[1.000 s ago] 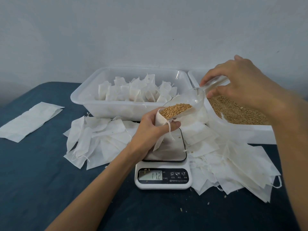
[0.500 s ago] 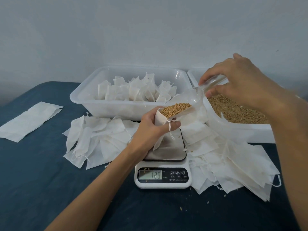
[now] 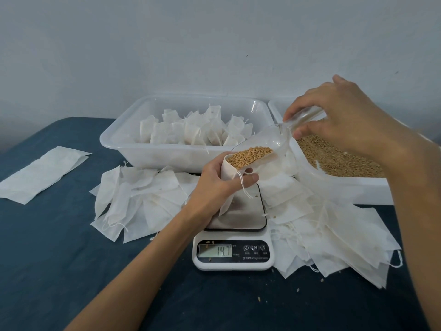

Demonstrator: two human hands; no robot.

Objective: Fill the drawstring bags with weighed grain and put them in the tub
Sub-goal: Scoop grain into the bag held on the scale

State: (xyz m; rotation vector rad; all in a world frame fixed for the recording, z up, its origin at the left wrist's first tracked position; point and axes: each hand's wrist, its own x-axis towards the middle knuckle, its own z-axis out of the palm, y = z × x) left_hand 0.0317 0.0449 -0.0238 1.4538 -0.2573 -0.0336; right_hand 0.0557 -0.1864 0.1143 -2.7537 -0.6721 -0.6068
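Tub [image 3: 133,149] of bags, flat bags [image 3: 143,199] beside scale [image 3: 232,253]

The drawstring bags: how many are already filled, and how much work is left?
Done: a cluster of filled bags stands in the tub. In hand: the left hand holds an open bag on the scale, which reads 14.7, while the right hand tips grain from a clear scoop. Left: many empty bags lie around the scale.
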